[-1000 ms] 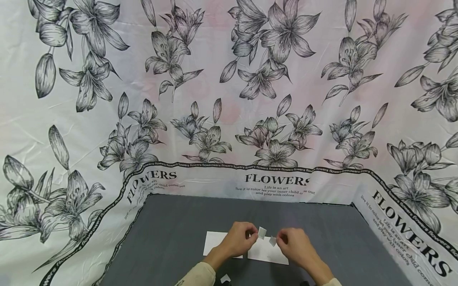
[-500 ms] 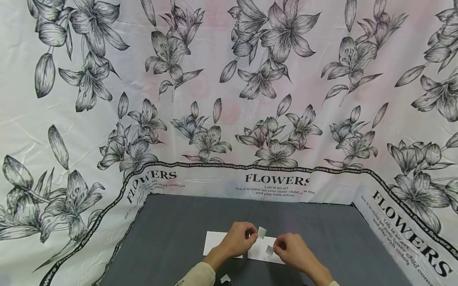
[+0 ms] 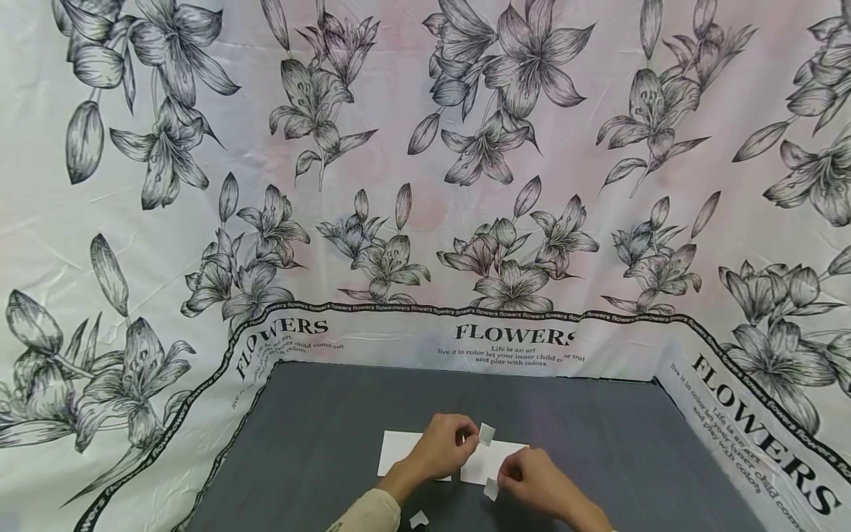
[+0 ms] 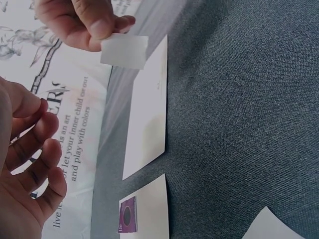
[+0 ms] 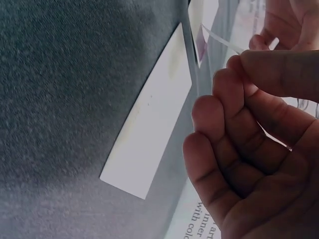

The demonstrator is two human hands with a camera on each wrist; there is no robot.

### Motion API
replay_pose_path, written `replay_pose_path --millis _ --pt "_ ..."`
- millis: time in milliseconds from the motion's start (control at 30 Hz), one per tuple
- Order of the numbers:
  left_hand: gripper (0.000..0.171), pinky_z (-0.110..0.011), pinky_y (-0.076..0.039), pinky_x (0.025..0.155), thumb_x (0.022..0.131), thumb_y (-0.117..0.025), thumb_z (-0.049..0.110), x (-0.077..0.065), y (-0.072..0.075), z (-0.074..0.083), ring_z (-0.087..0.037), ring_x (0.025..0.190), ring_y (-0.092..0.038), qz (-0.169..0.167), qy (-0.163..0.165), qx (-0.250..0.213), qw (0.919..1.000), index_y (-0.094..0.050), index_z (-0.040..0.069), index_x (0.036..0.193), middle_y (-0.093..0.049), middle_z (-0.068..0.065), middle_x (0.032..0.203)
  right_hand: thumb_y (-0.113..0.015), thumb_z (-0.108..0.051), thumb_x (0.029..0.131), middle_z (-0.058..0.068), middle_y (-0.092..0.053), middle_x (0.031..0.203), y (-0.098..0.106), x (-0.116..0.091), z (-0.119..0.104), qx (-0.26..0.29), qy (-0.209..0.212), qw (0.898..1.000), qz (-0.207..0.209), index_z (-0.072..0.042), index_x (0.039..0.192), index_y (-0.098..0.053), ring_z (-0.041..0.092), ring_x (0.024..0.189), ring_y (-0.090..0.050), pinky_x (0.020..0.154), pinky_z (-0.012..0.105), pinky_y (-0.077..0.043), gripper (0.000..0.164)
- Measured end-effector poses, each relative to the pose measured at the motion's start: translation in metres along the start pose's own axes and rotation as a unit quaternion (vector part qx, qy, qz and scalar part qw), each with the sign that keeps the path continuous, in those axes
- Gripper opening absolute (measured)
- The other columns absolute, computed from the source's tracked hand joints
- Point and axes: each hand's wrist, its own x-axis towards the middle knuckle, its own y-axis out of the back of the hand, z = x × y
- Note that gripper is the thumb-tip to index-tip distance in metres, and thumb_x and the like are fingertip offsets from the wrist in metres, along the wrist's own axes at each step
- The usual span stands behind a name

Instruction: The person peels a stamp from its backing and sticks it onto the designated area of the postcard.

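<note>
My left hand (image 3: 444,445) pinches a small white paper square (image 3: 487,434) between thumb and forefinger, above the gap between two white cards. My right hand (image 3: 537,480) pinches another small white paper square (image 4: 124,51) by its edge, over the near edge of the right card (image 3: 480,464). That card shows a plain face in the right wrist view. On the left card (image 3: 397,449), partly behind my left wrist in the head view, sits a purple stamp (image 4: 128,215). Neither held square shows a printed face.
A third white piece (image 3: 419,519) lies on the grey cloth-covered table (image 3: 319,443) near the front, beside a small dark object. White flower-printed curtains (image 3: 399,222) enclose the table at the back and sides.
My right hand has moved towards me and slightly left with its paper square, from above the right card to its near edge. My left hand has stayed in place.
</note>
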Motion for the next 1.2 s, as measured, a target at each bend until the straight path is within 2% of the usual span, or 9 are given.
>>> replay_pose_path --millis 133,367,500,800,933,1067,1133,1200 --pt "0.01 -0.016 -0.044 0.062 0.103 -0.07 0.015 0.0 0.0 0.001 0.0 0.069 -0.053 -0.001 -0.001 -0.001 1.0 -0.08 0.012 0.102 -0.062 0.014 0.079 -0.077 -0.007 0.09 -0.015 -0.064 0.069 -0.005 -0.001 -0.001 0.017 0.001 1.0 -0.015 -0.013 0.08 -0.078 -0.006 0.06 -0.047 0.056 0.022 -0.043 0.012" --pt "0.01 -0.015 -0.044 0.061 0.102 -0.07 0.015 0.0 -0.001 0.002 0.002 0.068 -0.051 -0.001 -0.005 -0.001 1.0 -0.08 0.012 0.101 -0.061 0.014 0.078 -0.077 -0.008 0.093 -0.014 -0.067 0.072 -0.011 -0.002 0.001 0.06 -0.011 0.996 -0.071 -0.011 0.083 -0.079 -0.004 0.063 -0.049 0.06 0.022 -0.045 0.01" --pt "0.01 -0.015 -0.043 0.061 0.102 -0.07 0.014 0.0 -0.001 0.002 0.003 0.067 -0.05 -0.002 -0.004 0.0 1.0 -0.08 0.012 0.101 -0.06 0.014 0.077 -0.077 -0.01 0.092 -0.018 -0.061 0.069 -0.015 -0.005 0.002 0.054 0.005 0.996 -0.077 -0.013 0.079 -0.078 -0.005 0.063 -0.047 0.059 0.021 -0.043 0.013" --pt "0.01 -0.016 -0.044 0.061 0.102 -0.07 0.014 0.001 -0.001 0.001 0.002 0.068 -0.051 -0.001 -0.007 0.002 1.0 -0.08 0.012 0.101 -0.061 0.014 0.078 -0.076 -0.011 0.092 -0.019 -0.06 0.066 -0.02 -0.009 0.012 0.039 -0.006 0.996 -0.075 -0.014 0.075 -0.076 -0.004 0.06 -0.045 0.056 0.023 -0.042 0.017" --pt "0.01 -0.016 -0.044 0.061 0.102 -0.07 0.015 0.001 -0.002 0.0 0.002 0.068 -0.051 0.0 -0.008 0.003 1.0 -0.08 0.013 0.101 -0.061 0.014 0.078 -0.075 -0.014 0.094 -0.019 -0.063 0.066 -0.034 -0.006 0.045 0.026 0.025 0.997 -0.068 -0.016 0.077 -0.077 -0.003 0.059 -0.047 0.053 0.025 -0.042 0.018" --pt "0.009 -0.016 -0.044 0.061 0.102 -0.071 0.015 0.0 -0.002 0.0 0.003 0.067 -0.05 -0.002 -0.003 0.003 1.0 -0.08 0.013 0.101 -0.061 0.014 0.078 -0.077 -0.022 0.095 -0.024 -0.065 0.067 -0.056 0.001 0.095 0.006 0.018 0.997 -0.074 -0.023 0.079 -0.079 -0.004 0.059 -0.051 0.054 0.023 -0.045 0.017" --pt "0.009 -0.016 -0.044 0.061 0.102 -0.071 0.015 0.0 -0.001 0.0 0.004 0.067 -0.05 -0.003 0.0 0.002 1.0 -0.08 0.013 0.101 -0.061 0.014 0.077 -0.079 -0.027 0.095 -0.028 -0.065 0.067 -0.062 0.004 0.109 0.003 0.003 0.997 -0.078 -0.027 0.079 -0.08 -0.005 0.059 -0.053 0.055 0.022 -0.047 0.016" --pt "0.01 -0.016 -0.045 0.061 0.102 -0.071 0.015 0.0 -0.001 0.0 0.003 0.067 -0.05 -0.004 0.001 0.001 1.0 -0.08 0.012 0.101 -0.061 0.014 0.077 -0.08 -0.026 0.094 -0.028 -0.065 0.068 -0.065 0.004 0.116 -0.008 0.014 0.997 -0.069 -0.028 0.079 -0.081 -0.006 0.06 -0.053 0.055 0.021 -0.047 0.014"
